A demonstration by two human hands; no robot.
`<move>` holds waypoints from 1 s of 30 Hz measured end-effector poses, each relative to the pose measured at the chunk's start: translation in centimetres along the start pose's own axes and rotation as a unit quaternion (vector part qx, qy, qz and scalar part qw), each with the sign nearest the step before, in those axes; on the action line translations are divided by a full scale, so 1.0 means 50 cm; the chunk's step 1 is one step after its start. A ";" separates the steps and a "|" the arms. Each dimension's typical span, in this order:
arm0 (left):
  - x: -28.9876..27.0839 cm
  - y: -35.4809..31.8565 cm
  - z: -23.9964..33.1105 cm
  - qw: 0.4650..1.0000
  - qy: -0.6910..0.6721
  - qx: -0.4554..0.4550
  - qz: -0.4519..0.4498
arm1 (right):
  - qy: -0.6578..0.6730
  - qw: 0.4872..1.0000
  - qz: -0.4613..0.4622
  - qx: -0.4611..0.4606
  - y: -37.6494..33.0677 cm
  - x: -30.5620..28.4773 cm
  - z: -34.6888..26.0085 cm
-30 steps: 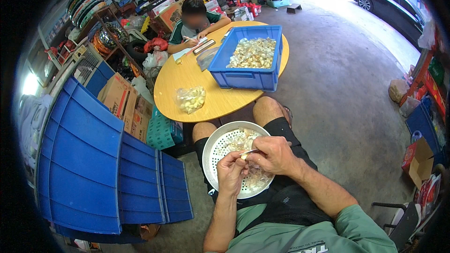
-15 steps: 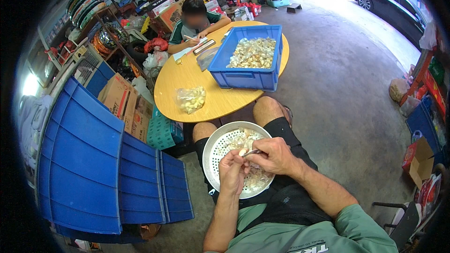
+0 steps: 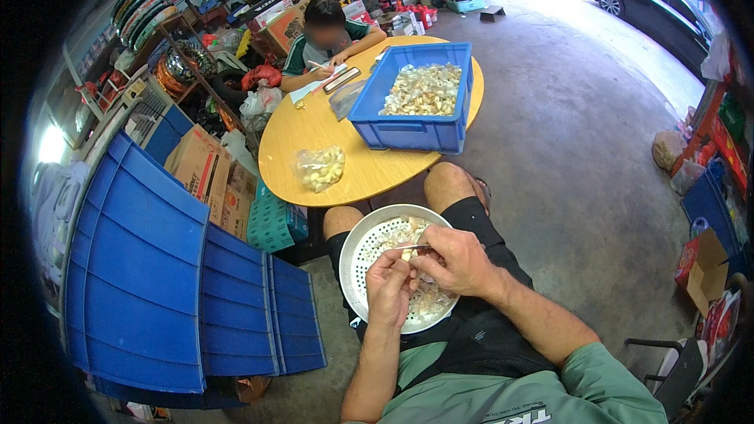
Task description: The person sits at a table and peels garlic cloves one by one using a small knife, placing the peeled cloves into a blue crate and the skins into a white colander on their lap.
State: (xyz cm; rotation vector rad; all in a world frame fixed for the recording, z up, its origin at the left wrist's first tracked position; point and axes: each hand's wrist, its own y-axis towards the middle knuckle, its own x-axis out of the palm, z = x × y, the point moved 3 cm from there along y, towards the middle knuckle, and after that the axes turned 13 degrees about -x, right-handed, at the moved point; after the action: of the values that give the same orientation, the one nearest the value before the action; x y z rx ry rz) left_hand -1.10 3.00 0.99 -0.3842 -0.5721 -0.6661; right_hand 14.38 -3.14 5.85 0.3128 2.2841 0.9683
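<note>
My left hand (image 3: 388, 289) pinches a pale garlic clove (image 3: 407, 254) between thumb and fingers. In my right hand (image 3: 462, 262) is a small knife (image 3: 414, 246), its thin blade lying across the clove; the handle is hidden by my fingers. The two hands nearly touch, above a round metal colander (image 3: 355, 273) resting on my lap. Papery garlic skins (image 3: 430, 303) lie inside the colander, on its perforated bottom.
A round yellow table (image 3: 287, 141) stands ahead, bearing a blue crate (image 3: 412, 135) of garlic cloves and a clear bag of peeled cloves (image 3: 323, 167). Another person (image 3: 326, 39) writes at its far side. Large blue plastic panels (image 3: 141, 259) stand at my left.
My right hand has turned slightly, and the knife blade has swung across the top of the clove, pointing left. My left hand stays almost where it was.
</note>
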 end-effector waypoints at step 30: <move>-0.007 0.005 0.000 0.996 -0.083 -0.034 -0.014 | -0.006 0.999 -0.001 0.031 -0.006 0.005 0.005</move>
State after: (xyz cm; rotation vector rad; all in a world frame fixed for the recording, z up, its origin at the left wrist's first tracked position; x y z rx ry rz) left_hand -1.17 3.36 0.74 -0.5000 -0.7154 -0.6865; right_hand 14.36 -3.11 5.37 0.3427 2.3068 0.8939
